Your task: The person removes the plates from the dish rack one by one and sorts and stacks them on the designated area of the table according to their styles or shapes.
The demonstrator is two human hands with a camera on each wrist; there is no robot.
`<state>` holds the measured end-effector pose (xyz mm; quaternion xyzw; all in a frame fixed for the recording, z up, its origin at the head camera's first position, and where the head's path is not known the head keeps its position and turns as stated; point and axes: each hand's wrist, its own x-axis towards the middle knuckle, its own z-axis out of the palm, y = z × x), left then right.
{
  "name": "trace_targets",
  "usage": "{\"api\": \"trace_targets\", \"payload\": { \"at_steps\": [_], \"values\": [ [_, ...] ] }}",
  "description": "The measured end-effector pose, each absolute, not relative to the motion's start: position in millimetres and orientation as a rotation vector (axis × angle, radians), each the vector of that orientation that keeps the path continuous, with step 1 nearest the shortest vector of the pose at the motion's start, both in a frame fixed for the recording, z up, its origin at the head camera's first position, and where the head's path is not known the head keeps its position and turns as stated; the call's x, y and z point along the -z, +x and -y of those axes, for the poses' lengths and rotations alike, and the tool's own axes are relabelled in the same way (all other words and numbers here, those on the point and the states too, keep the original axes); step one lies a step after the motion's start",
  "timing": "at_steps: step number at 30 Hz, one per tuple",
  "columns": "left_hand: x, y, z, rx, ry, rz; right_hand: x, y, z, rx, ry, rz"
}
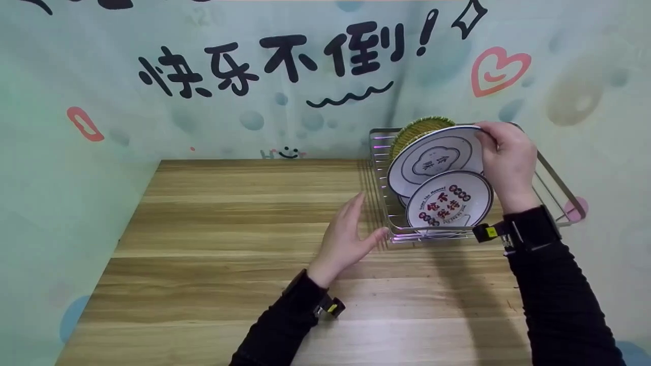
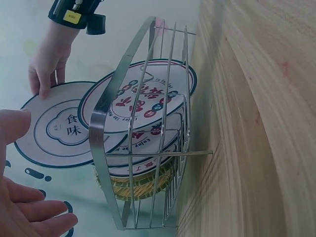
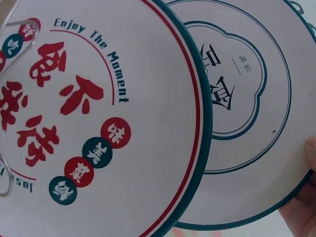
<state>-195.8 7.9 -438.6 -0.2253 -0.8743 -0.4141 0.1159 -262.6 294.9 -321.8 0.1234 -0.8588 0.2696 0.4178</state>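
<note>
— From above, what is each hand doing?

— The right hand [image 1: 508, 160] grips the upper right rim of a large white round plate with a dark blue cloud outline [image 1: 436, 157], fingers curled over its edge. That plate stands on edge in the silver wire dish rack [image 1: 554, 184] at the back right of the pale wooden table [image 1: 229, 264]. In front of it stands a smaller white round plate with red characters and a red-and-green rim [image 1: 450, 206]; behind it, a green woven-looking disc [image 1: 419, 129] shows at the top. The left hand [image 1: 351, 236] rests on the table just beside the rack's front left corner — fingers straight, held together, thumb out, holding nothing.

— And the view from the left wrist?

— The rack [image 2: 106, 106] is seen from its end, the red-lettered plate [image 2: 148, 101] behind its bars, more plates and a yellowish woven piece [image 2: 140, 185] stacked beyond. The blue-outlined plate [image 2: 54, 131] juts out past the rack, the right hand [image 2: 49, 64] pinching its rim. The left hand's [image 2: 22, 197] fingers lie loose and open in the near corner.

— The right wrist?

— Close on the two plates: the red-lettered one [image 3: 94, 123] overlaps the blue-outlined one [image 3: 247, 98]. A fingertip [image 3: 310, 153] touches the latter's rim at the frame's right edge.
</note>
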Motion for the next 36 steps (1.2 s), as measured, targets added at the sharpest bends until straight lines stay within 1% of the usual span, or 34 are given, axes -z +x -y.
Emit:
{"api": "trace_targets", "payload": {
  "at_steps": [11,16,27,36],
  "values": [
    [434.6,-205.3,-10.4,1.298,-0.584,2.548,313.0,-264.2,-283.1,-0.647,0.359,2.066],
    [432.1,-208.5,-11.9,1.354,-0.570,2.511,311.0,-262.7,-275.0,-0.706,0.348,2.031],
    [426.6,-213.1,-12.8,1.376,-0.567,2.428,308.9,-259.0,-261.0,-0.774,0.372,1.965],
    [418.8,-221.5,-10.3,1.439,-0.591,2.206,304.9,-255.0,-244.2,-0.781,0.436,1.937]
  ]
}}
